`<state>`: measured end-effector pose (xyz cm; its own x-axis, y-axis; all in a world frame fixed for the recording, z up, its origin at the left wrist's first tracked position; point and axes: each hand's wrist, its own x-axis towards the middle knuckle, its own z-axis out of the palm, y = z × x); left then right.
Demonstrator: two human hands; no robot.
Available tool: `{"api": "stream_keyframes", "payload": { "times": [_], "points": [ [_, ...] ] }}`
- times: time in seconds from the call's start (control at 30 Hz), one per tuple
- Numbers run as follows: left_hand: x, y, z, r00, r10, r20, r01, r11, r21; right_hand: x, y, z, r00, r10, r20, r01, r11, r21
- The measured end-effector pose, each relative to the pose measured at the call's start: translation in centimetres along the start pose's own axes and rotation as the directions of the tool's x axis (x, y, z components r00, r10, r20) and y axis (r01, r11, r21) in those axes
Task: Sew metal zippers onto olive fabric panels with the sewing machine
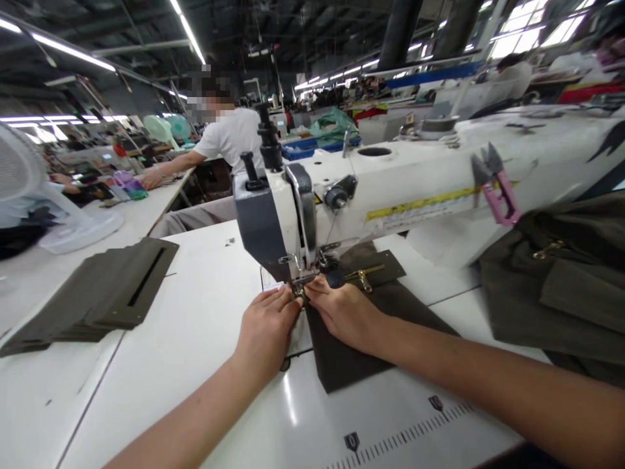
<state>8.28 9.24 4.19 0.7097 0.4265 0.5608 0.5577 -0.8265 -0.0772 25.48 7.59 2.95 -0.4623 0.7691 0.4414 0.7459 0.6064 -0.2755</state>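
My left hand and my right hand meet at the presser foot of a white sewing machine. Both hands have their fingers pressed together on the near end of a dark olive fabric piece with a brass zipper. The fabric lies flat on the machine bed and runs under the foot toward the back right. The fingertips hide the exact spot under the needle.
A stack of olive welt pieces with slots lies at the left. A heap of olive garments fills the right. Pink thread snips hang on the machine arm. A white fan and a seated person are behind.
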Motion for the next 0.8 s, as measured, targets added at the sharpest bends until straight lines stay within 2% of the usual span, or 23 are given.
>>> {"api": "stream_keyframes", "payload": {
  "times": [0.17, 0.33, 0.63, 0.8],
  "points": [
    [0.04, -0.13, 0.11, 1.000, -0.026, -0.007, 0.026, 0.999, -0.035, 0.28, 0.26, -0.08, 1.000, 0.003, 0.013, -0.003, 0.999, 0.034],
    [-0.13, -0.28, 0.27, 0.997, -0.063, 0.042, 0.065, 0.997, -0.047, 0.38, 0.39, 0.02, 1.000, 0.005, 0.020, -0.005, 1.000, 0.030],
    [0.04, -0.71, 0.36, 0.998, -0.059, 0.015, 0.059, 0.996, -0.060, 0.49, 0.39, 0.20, 1.000, 0.018, -0.014, -0.017, 0.999, 0.031],
    [-0.07, -0.69, 0.34, 0.998, -0.062, 0.033, 0.064, 0.996, -0.066, 0.51, 0.50, 0.19, 0.998, -0.030, -0.053, 0.032, 0.998, 0.050]
  ]
}}
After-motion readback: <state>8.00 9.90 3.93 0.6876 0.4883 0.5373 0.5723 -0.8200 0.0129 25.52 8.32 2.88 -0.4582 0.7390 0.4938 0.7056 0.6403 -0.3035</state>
